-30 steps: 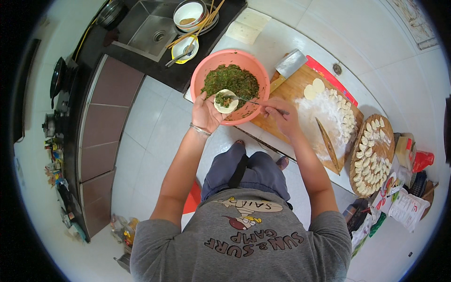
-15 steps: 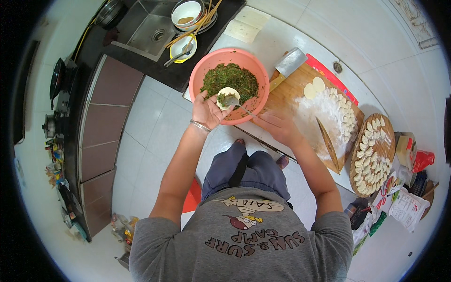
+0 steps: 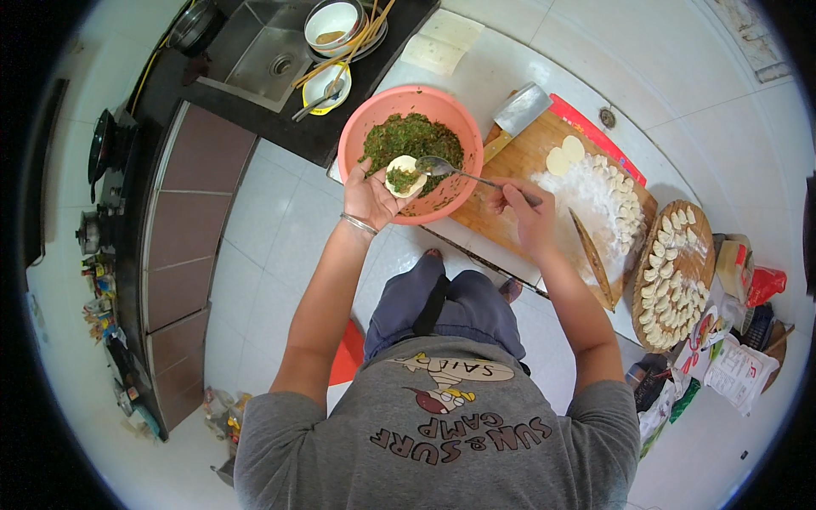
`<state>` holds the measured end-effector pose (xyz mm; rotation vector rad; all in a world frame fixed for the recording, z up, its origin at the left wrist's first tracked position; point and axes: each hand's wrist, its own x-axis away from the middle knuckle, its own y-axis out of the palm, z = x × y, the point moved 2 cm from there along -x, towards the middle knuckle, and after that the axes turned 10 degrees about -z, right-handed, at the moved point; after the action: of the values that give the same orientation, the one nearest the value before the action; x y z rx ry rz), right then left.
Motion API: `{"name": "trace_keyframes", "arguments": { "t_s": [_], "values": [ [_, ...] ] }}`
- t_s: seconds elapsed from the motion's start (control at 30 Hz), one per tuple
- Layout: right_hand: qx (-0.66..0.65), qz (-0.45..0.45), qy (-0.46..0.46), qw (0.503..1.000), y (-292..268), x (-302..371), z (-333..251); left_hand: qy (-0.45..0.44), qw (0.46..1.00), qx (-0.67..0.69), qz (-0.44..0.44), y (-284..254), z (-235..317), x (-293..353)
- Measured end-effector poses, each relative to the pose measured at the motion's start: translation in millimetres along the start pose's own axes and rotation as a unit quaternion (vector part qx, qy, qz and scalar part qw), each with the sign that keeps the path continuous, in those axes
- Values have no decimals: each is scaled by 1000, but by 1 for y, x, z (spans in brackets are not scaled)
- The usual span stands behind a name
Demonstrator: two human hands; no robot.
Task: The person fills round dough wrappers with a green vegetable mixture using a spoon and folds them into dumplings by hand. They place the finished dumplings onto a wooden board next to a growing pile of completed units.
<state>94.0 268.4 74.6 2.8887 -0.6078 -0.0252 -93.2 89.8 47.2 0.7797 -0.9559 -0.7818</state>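
On the fingers of my left hand [image 3: 371, 197] lies a round dumpling wrapper [image 3: 410, 189] with a small heap of green filling in its middle. The hand cups it over the near edge of a pink basin [image 3: 469, 177], which holds chopped green filling [image 3: 408, 136]. My right hand [image 3: 531, 218] grips a metal spoon [image 3: 489, 181] by its dark handle end. The spoon's bowl is just right of the wrapper, above the filling in the basin.
Right of the basin is a floured wooden board [image 3: 518, 161] with a cleaver [image 3: 520, 110], a rolling pin [image 3: 593, 257], two wrappers [image 3: 565, 155] and several dough pieces. Farther right, a round board [image 3: 714, 263] carries rows of dumplings. Bowls and chopsticks [image 3: 361, 38] stand by the sink [image 3: 265, 55].
The spoon has lifted away from the wrapper toward the right, leaving filling on it. My right hand has moved right and up, its grip now clearer. My left hand has barely moved.
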Motion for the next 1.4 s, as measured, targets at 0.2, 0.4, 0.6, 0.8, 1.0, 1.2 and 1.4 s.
{"name": "trace_keyframes", "arguments": {
  "t_s": [0.2, 0.4, 0.6, 0.8, 1.0, 1.2, 1.4],
  "values": [
    [-147, 36, 108, 983, -1, -14, 4, 9, 998, 22, -53, -2, -6, 2],
    [-111, 74, 98, 986, -19, -12, -1, 30, 998, -2, -48, -4, -8, 10],
    [-137, 45, 1, 990, -33, 9, -43, 20, 992, 34, -121, 34, -23, 18],
    [-107, -28, -117, 987, -47, 46, -88, -19, 986, 24, -162, 96, -59, 30],
    [-126, -66, -150, 978, -70, 78, -112, -44, 975, -25, -219, 147, -99, 42],
    [-128, -42, -136, 981, -102, 110, -110, -40, 972, -19, -229, 182, -132, 51],
    [-162, 6, -116, 980, -129, 131, -109, -27, 972, -4, -232, 197, -157, 55]
  ]
}}
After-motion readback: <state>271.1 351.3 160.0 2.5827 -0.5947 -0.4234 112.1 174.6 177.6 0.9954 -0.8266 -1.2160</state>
